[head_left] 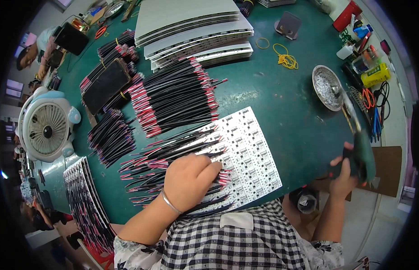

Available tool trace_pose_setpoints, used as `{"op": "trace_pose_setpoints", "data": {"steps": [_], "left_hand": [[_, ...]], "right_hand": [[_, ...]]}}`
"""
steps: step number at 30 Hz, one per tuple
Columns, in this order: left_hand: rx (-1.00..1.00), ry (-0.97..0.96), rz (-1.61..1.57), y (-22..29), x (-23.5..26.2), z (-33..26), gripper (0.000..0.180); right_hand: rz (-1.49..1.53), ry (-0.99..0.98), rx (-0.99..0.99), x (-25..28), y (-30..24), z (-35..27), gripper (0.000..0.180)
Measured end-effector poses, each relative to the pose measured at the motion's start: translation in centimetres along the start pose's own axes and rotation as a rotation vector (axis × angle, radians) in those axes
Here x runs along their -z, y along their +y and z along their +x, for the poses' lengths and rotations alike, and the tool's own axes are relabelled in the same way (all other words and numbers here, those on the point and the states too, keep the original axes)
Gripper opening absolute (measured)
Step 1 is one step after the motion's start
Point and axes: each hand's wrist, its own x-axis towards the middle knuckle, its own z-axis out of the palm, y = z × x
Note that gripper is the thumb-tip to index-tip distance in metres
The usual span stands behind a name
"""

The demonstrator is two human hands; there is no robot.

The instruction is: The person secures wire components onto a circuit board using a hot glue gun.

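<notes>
My left hand [189, 180] is closed around a small bunch of black-sleeved wires [224, 177], their red and white ends poking out past the fingers. Under it lies a white circuit board panel [252, 157] with rows of small dark parts. Loose black wires [173, 150] spread over the panel's left part. At the right, my right hand [343, 173] grips a green soldering gun [364, 155], slightly blurred. The gun's metal front end points up toward a round metal bowl [324, 90] holding silvery bits.
A wide layer of black wires [178, 96] lies beyond the panel, with stacked white panels [191, 27] behind. A phone [106, 85] rests on wire bundles. At left are a fan [47, 128] and wired panels [85, 198]. Bottles and tools, including a yellow bottle [375, 75], line the right edge.
</notes>
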Motion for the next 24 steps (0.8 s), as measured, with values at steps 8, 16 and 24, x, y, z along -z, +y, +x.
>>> {"op": "trace_pose_setpoints", "data": {"steps": [8, 16, 24], "left_hand": [[0.054, -0.029, 0.076, 0.8, -1.1, -0.1, 0.027], [0.050, 0.012, 0.027, 0.1, -2.9, -0.2, 0.024], [0.057, -0.047, 0.028, 0.3, -2.8, -0.3, 0.028]], "right_hand": [[0.070, -0.720, -0.217, 0.3, -1.3, -10.0, 0.047], [0.262, -0.769, -0.513, -1.4, -0.9, -12.1, 0.040], [-0.136, -0.910, 0.062, -1.4, 0.9, -11.9, 0.042]]}}
